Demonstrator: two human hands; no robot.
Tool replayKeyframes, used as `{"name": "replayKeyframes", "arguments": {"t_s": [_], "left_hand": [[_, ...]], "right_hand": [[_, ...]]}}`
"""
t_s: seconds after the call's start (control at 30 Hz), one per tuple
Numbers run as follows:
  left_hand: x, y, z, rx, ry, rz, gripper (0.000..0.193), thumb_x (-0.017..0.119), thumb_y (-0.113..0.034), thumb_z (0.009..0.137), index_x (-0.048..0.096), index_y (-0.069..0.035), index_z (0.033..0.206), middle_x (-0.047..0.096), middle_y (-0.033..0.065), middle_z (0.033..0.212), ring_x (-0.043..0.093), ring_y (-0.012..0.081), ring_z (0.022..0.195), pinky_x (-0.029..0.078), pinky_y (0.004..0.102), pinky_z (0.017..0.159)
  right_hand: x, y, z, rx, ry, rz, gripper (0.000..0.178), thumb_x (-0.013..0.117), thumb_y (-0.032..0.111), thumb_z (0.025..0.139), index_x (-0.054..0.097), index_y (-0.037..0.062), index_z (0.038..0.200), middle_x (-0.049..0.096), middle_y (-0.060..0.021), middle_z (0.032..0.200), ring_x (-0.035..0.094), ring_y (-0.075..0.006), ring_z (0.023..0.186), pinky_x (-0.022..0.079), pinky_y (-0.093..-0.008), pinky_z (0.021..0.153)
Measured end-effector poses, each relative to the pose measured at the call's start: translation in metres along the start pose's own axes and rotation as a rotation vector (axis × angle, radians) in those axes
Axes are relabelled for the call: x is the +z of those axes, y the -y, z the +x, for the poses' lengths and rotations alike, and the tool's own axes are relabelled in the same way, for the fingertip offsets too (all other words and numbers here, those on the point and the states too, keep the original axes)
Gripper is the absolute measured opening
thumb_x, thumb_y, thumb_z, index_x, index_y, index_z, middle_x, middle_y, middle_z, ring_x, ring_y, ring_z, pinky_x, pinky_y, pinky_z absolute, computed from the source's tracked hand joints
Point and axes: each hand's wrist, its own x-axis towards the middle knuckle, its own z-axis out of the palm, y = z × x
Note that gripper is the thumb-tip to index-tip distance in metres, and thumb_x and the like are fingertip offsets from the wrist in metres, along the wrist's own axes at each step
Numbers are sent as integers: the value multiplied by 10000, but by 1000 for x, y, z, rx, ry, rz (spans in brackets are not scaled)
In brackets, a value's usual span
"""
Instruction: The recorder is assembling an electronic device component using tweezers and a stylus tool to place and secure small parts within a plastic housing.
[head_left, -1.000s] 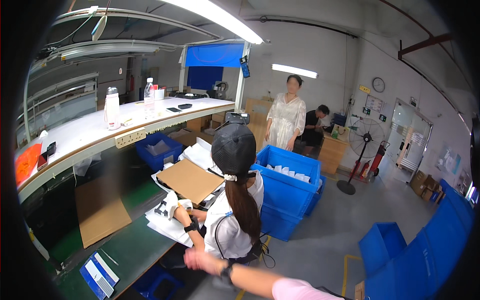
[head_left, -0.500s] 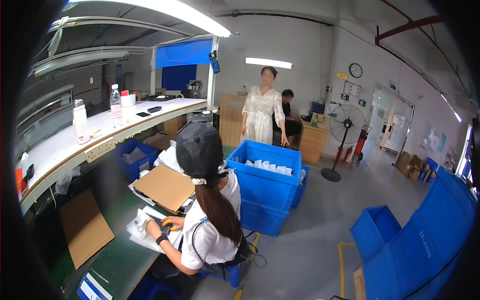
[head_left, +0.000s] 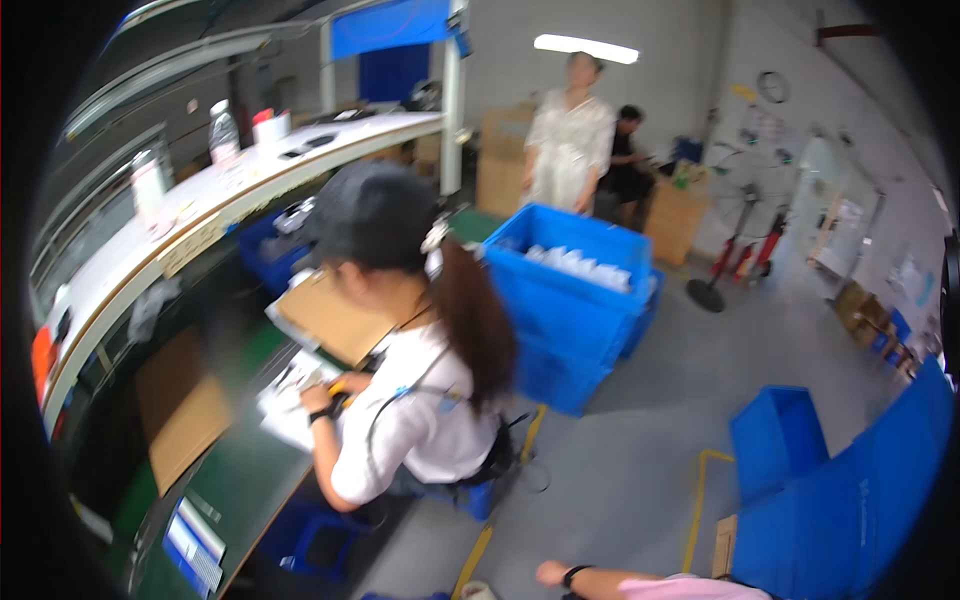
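Neither of my hands shows in the head view. Nearest to me, a seated co-worker in a black cap (head_left: 372, 215) leans over a green workbench (head_left: 235, 500). That person's hand (head_left: 318, 398), with a dark wristband, rests at white sheets (head_left: 285, 425). A yellow-handled tool (head_left: 346, 390) is by the other hand, too blurred to name. A flat cardboard piece (head_left: 335, 315) lies beyond the sheets. At the lower edge another person's arm, in a pink sleeve (head_left: 690, 588), reaches leftward with a black wristband; its fingers are blurred.
Stacked blue crates (head_left: 560, 345) stand right of the co-worker, white pieces in the top one. More blue crates (head_left: 780, 440) sit at the right. A standing person in a white dress (head_left: 570, 145) is behind the stack. Bottles (head_left: 222, 140) stand on a white shelf (head_left: 290, 165).
My view has tipped downward and swung left, blurring the picture. The co-worker's head has turned more to the left. A pink-sleeved arm has come in at the lower edge.
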Motion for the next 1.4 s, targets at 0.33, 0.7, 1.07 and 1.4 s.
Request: {"name": "replayKeyframes", "arguments": {"t_s": [0.33, 0.7, 1.07, 1.4], "left_hand": [[57, -83, -54, -850, 148, -835, 208, 540, -165, 739, 603, -60, 907, 607, 135, 914, 556, 263, 887, 459, 356, 769], [-93, -103, 20, -800, 73, -971, 223, 499, -187, 760, 601, -61, 913, 607, 159, 900, 559, 295, 869, 455, 387, 747], [-130, -83, 25, -779, -78, -899, 271, 459, -219, 818, 582, -48, 990, 610, 181, 893, 569, 321, 819, 445, 396, 719], [-21, 120, 143, -711, -318, -782, 249, 430, -198, 849, 587, -28, 942, 612, 139, 807, 573, 251, 726, 467, 346, 638]], "right_hand": [[37, -118, -90, -8, 31, -258, 216, 520, 277, 724, 667, 142, 807, 640, -79, 730, 596, -234, 806, 474, -388, 645], [-29, -32, -7, 371, -117, 408, 176, 537, 219, 734, 653, 99, 791, 639, -56, 715, 609, -188, 658, 483, -326, 640], [-64, 55, 67, 208, 6, 182, 179, 532, 199, 733, 617, 57, 802, 617, -121, 714, 596, -249, 654, 464, -342, 635], [-146, 296, 183, -351, -157, -42, 154, 519, 166, 762, 589, 40, 815, 598, -156, 772, 578, -314, 739, 454, -385, 661]]}}
